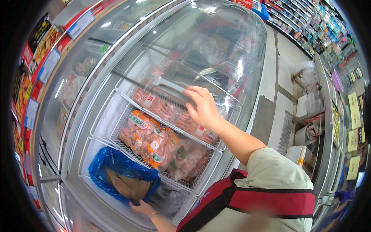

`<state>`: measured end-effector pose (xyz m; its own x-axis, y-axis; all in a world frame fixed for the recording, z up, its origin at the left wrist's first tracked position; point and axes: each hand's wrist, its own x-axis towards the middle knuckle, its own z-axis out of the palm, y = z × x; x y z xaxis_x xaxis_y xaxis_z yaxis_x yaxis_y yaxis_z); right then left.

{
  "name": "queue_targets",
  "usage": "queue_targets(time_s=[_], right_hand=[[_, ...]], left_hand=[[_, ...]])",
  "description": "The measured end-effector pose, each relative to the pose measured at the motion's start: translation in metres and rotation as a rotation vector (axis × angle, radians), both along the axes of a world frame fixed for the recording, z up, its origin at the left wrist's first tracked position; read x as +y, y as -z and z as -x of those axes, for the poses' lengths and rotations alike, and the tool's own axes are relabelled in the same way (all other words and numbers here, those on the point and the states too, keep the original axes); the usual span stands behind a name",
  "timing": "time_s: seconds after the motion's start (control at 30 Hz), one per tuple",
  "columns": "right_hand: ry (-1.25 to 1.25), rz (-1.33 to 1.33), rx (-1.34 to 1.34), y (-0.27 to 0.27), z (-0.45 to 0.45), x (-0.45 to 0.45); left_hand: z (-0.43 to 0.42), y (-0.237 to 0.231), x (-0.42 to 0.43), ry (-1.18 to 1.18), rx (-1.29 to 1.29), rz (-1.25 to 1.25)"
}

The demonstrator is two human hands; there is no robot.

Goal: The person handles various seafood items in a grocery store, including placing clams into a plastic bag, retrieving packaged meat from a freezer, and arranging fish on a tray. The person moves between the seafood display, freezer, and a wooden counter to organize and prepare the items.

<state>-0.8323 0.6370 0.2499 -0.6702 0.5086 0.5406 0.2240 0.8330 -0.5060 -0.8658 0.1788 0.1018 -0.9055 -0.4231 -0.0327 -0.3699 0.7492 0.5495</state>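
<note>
My right hand (204, 108) is at the grey handle (169, 87) of a chest freezer's clear sliding lid (185, 43), the handle's end between thumb and fingers. Lower down, my left hand (143, 208) touches the near rim of a blue plastic bag (108, 162); whether it grips the plastic is unclear. Brown, flat-looking contents (124, 182) lie inside the bag. Beside the bag, a white wire basket (139, 158) holds packs of pink meat with orange-printed wrapping (153, 139) and a clear bag of meat (189, 159). Labelled meat packs (156, 104) lie partly under the lid.
Frost coats the freezer's inner wall (105, 113). A second glass-topped freezer (84, 63) adjoins on the left, below a shelf edge with price tags (49, 66). To the right are the tiled floor (265, 116), a metal counter (327, 127) and stocked shelves (307, 26).
</note>
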Motion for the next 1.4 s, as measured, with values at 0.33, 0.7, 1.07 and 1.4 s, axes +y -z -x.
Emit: queue_targets(time_s=[0.33,0.7,1.07,1.4], right_hand=[[0.064,0.083,0.073,0.018,-0.003,0.022],[-0.425,0.272,-0.342,-0.001,-0.001,-0.052],[-1.208,0.426,-0.693,-0.015,0.036,-0.280],[-1.362,0.315,-0.678,0.005,0.053,-0.464]], left_hand=[[-0.021,-0.037,0.034,0.249,0.123,-0.587],[-0.082,-0.122,0.087,0.388,0.230,-0.518],[-0.141,-0.159,0.008,0.194,0.500,0.034],[-0.204,-0.150,-0.094,-0.155,0.618,-0.142]])
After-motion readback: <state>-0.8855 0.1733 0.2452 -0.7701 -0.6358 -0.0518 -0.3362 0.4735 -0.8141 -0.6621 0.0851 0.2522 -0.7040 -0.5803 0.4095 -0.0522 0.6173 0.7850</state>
